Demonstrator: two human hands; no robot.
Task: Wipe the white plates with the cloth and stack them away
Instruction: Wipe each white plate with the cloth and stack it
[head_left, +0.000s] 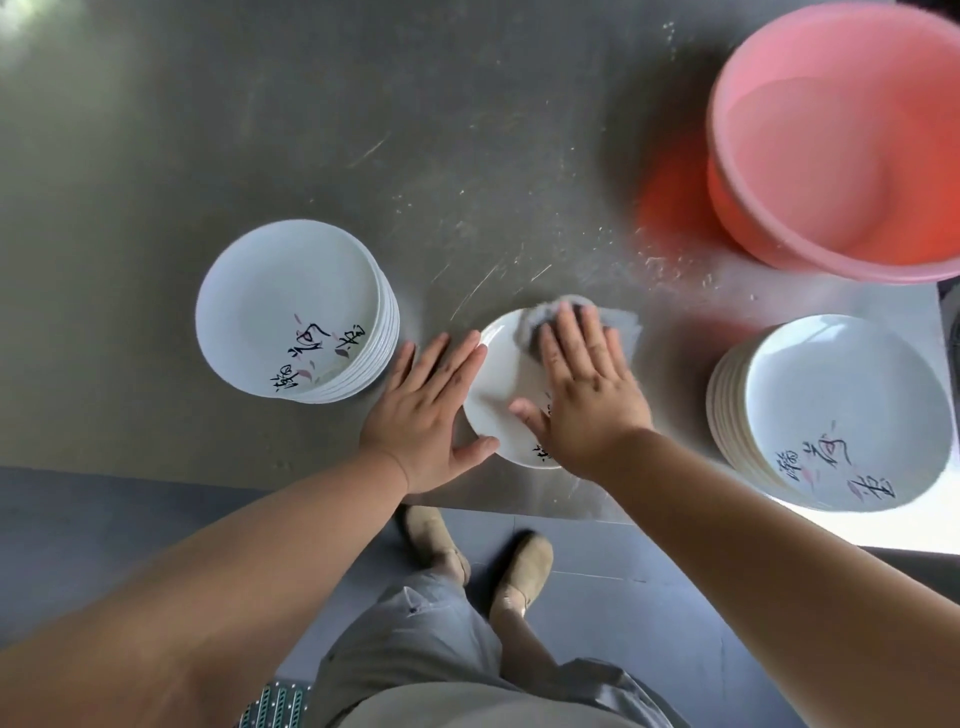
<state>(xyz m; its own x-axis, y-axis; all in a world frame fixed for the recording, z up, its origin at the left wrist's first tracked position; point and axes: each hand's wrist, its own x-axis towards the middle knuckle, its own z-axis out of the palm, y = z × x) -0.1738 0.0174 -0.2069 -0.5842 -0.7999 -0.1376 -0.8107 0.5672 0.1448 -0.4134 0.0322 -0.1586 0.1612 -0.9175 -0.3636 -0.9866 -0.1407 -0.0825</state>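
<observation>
You had one single white round plate (501, 374) lying flat on the grey metal table (363, 130), near its near edge and between two stacks. Your left hand (426, 410) lay flat with straight fingers against the plate's left rim, the thumb along its near rim, gripping nothing. Your right hand (587, 384) was spread wide and pressed one grey cloth (540, 314) down onto the far right part of that plate, fingers straight rather than curled round it.

There were two stacks of matching white plates: the left stack (291, 291) just left of your left hand, and the right stack (841, 395) at the table's near right edge. Each held several plates, but the rims were too close together for a sure count.

Each top plate bore black brush-style characters with small pink petal marks; I could not read them. The same black writing showed on the single plate, mostly hidden under your right hand.

One pink plastic basin (831, 145) stood at the far right. Below the table edge were your two tan shoes (431, 540) on the dark floor.
</observation>
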